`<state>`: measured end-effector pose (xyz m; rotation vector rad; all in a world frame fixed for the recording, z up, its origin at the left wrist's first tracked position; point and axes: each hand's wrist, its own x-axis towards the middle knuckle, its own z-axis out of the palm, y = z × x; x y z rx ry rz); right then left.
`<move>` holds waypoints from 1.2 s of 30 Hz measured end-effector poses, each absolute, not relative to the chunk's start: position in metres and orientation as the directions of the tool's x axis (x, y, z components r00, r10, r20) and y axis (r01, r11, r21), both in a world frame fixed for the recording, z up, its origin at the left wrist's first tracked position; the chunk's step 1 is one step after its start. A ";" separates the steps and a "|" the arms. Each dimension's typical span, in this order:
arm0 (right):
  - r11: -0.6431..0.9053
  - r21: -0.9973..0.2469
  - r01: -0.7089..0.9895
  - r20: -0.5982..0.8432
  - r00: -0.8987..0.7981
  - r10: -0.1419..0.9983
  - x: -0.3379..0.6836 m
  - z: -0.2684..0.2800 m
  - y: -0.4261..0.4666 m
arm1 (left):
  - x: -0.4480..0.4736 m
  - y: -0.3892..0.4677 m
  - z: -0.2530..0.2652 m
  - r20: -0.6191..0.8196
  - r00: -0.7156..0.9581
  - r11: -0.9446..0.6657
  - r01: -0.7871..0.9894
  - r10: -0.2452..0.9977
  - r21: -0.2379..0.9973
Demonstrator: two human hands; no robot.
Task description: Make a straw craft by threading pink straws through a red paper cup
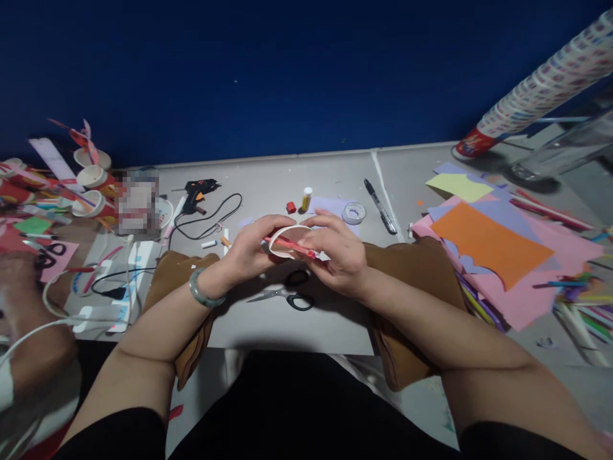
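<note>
Both of my hands hold a paper cup between them, its white rim [275, 241] tilted toward me. My left hand [251, 246] wraps the cup's left side; a bracelet circles that wrist. On the right, my right hand [338, 249] closes around the other side, with fingers reaching over the rim. A red-pink strip [292, 245] crosses the cup's mouth, touched by the right fingers; whether it is paper or a straw I cannot tell. Below the hands lie black-handled scissors [282, 296]. Just beyond them stand a glue stick [306, 199] and its red cap [291, 207].
A tape roll [353, 213] and black marker [380, 207] lie ahead. Left are a glue gun [198, 190] with cord, a power strip [135, 281], decorated cups [96, 204] and another person's arm [33, 313]. Right are coloured paper [488, 243] and stacked cups [536, 89].
</note>
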<state>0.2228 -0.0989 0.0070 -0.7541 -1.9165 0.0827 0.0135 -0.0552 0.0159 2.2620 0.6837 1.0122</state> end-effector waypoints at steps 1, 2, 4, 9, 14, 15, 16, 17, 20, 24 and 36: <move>0.801 -0.386 0.458 0.799 -0.268 0.538 0.223 0.007 -0.099 | 0.013 -0.054 0.014 0.499 0.569 -0.711 0.235 0.654 0.663; 0.806 -0.389 0.447 0.805 -0.260 0.533 0.222 0.007 -0.099 | 0.013 -0.053 0.011 0.505 0.548 -0.707 0.252 0.667 0.661; 0.820 -0.382 0.425 0.824 -0.245 0.511 0.222 0.008 -0.099 | 0.012 -0.051 0.004 0.522 0.496 -0.696 0.273 0.693 0.664; 0.843 -0.340 0.416 0.852 -0.243 0.463 0.222 0.007 -0.098 | 0.009 -0.048 -0.004 0.449 0.466 -0.617 0.316 0.763 0.721; 0.850 -0.284 0.444 0.866 -0.262 0.426 0.222 0.000 -0.096 | 0.009 -0.047 0.004 0.376 0.508 -0.566 0.291 0.775 0.772; 0.846 -0.279 0.455 0.863 -0.268 0.429 0.222 -0.001 -0.096 | 0.009 -0.047 0.005 0.365 0.518 -0.554 0.272 0.773 0.787; 0.842 -0.276 0.463 0.859 -0.273 0.432 0.223 -0.003 -0.096 | 0.010 -0.047 0.005 0.357 0.526 -0.541 0.250 0.772 0.803; 0.840 -0.275 0.468 0.858 -0.275 0.434 0.223 -0.004 -0.096 | 0.011 -0.047 0.006 0.353 0.528 -0.530 0.229 0.773 0.817; 0.841 -0.259 0.475 0.863 -0.276 0.422 0.222 -0.004 -0.097 | 0.012 -0.048 0.006 0.338 0.515 -0.495 0.202 0.788 0.845; 0.846 -0.250 0.471 0.864 -0.287 0.414 0.221 0.002 -0.100 | 0.012 -0.048 0.006 0.276 0.515 -0.396 0.138 0.812 0.908; 0.786 -0.149 0.601 0.834 -0.351 0.426 0.219 0.006 -0.099 | 0.012 -0.048 0.007 -0.005 0.417 0.026 -0.045 0.909 0.999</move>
